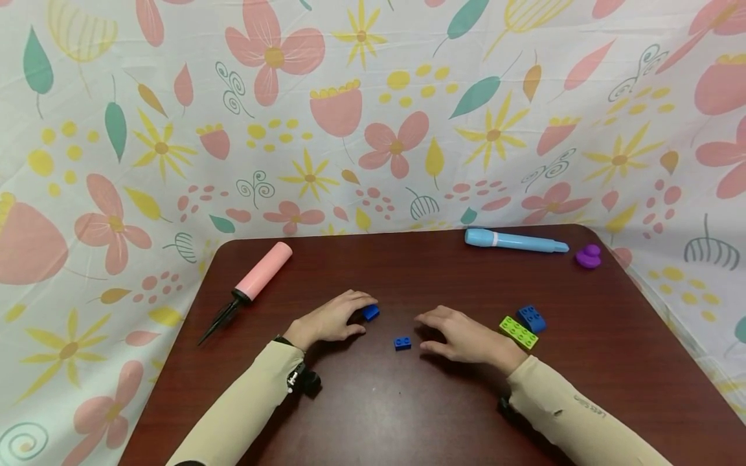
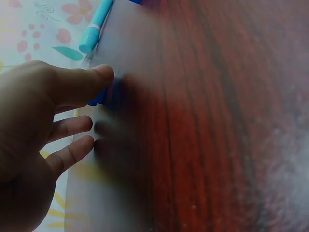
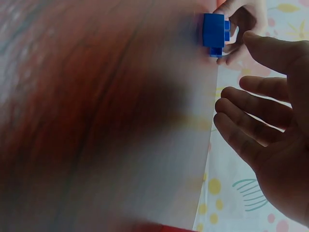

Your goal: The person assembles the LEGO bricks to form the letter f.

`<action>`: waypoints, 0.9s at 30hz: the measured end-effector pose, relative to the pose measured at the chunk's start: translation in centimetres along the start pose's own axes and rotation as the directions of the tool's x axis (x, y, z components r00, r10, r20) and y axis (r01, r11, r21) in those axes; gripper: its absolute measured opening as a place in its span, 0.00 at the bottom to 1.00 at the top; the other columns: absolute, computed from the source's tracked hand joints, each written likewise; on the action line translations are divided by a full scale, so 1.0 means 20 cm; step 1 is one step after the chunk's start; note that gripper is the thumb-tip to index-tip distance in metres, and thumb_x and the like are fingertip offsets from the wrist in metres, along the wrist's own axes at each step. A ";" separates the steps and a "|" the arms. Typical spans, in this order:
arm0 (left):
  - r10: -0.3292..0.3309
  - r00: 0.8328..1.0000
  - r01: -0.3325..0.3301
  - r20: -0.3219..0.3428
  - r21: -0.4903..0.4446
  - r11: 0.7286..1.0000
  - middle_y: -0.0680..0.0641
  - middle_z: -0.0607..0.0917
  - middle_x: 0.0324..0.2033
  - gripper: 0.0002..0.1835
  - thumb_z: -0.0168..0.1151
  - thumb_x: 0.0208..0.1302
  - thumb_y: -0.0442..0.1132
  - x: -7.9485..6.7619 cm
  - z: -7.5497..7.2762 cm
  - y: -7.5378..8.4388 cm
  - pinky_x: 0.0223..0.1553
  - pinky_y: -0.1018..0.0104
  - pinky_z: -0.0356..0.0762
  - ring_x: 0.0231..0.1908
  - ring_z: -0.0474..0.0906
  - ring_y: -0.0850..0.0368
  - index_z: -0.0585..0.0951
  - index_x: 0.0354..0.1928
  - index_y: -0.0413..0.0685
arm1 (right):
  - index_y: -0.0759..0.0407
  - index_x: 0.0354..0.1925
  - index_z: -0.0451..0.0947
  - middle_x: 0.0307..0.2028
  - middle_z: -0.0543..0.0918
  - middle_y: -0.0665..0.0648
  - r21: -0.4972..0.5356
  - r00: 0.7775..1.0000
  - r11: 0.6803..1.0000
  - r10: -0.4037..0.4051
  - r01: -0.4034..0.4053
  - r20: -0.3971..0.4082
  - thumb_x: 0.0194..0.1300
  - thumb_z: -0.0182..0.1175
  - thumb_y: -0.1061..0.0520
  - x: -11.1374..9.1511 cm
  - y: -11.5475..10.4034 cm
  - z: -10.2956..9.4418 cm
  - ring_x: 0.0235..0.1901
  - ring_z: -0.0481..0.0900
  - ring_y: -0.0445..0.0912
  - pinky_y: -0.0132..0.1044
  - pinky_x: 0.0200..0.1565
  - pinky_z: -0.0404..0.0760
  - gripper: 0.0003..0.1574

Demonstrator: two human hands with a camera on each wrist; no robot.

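Observation:
My left hand (image 1: pixel 332 317) lies low over the table, its index fingertip right at a blue toy brick (image 1: pixel 371 312), the thumb apart from it. In the left wrist view the thumb partly hides that blue brick (image 2: pixel 98 98). Just left of my right hand (image 1: pixel 463 333) sits a small blue two-stud brick (image 1: pixel 402 343). The fingers of this right hand are relaxed and spread, holding nothing. Seen from the right wrist, a blue brick (image 3: pixel 214 30) stands beyond the thumb.
Right of my right wrist lie a lime green brick (image 1: pixel 519 332) and a blue brick (image 1: pixel 531 318). A pink hand pump (image 1: pixel 264 272) is at the left. Along the back edge are a light blue tube-shaped thing (image 1: pixel 515 241) and a small purple object (image 1: pixel 588 256). A flowered cloth (image 1: pixel 396 97) hangs behind.

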State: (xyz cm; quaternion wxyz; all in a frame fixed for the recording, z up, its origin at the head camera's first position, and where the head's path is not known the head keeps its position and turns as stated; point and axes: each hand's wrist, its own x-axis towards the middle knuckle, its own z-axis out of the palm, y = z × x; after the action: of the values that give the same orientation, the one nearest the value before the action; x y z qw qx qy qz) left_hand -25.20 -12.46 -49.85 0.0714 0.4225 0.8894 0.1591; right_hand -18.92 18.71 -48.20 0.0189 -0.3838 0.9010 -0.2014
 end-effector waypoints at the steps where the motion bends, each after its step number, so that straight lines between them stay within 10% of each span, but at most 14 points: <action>1: -0.004 1.000 0.004 0.008 0.004 1.000 0.49 0.71 0.66 0.34 0.67 0.63 0.45 0.00 0.00 0.00 0.65 0.58 0.67 0.66 0.65 0.54 0.67 0.70 0.48 | 0.59 0.60 0.75 0.54 0.81 0.53 0.001 1.000 1.000 -0.003 0.003 0.000 0.64 0.64 0.45 0.00 0.00 0.00 0.53 0.77 0.43 0.42 0.51 0.81 0.32; 19: -0.024 0.998 0.022 0.057 0.019 1.000 0.52 0.73 0.64 0.30 0.64 0.65 0.45 0.05 -0.01 -0.02 0.73 0.57 0.53 0.67 0.65 0.57 0.70 0.68 0.52 | 0.63 0.59 0.75 0.53 0.80 0.55 -0.042 0.999 0.999 -0.031 0.032 0.014 0.66 0.63 0.47 0.05 -0.06 0.03 0.53 0.77 0.45 0.43 0.52 0.80 0.30; 27: 0.018 0.999 -0.018 0.038 0.000 1.000 0.51 0.75 0.62 0.25 0.65 0.65 0.43 0.06 -0.01 -0.02 0.68 0.55 0.63 0.65 0.68 0.54 0.75 0.64 0.52 | 0.62 0.60 0.75 0.54 0.79 0.56 -0.062 0.999 0.998 -0.029 0.031 0.027 0.66 0.63 0.47 0.06 -0.07 0.05 0.54 0.77 0.46 0.42 0.52 0.80 0.30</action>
State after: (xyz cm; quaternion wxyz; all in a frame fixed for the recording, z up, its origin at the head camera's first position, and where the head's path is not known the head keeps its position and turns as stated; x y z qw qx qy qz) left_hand -26.22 -11.75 -49.79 0.0867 0.4336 0.8841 0.1514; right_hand -18.68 16.66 -48.44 0.0156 -0.4002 0.9007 -0.1682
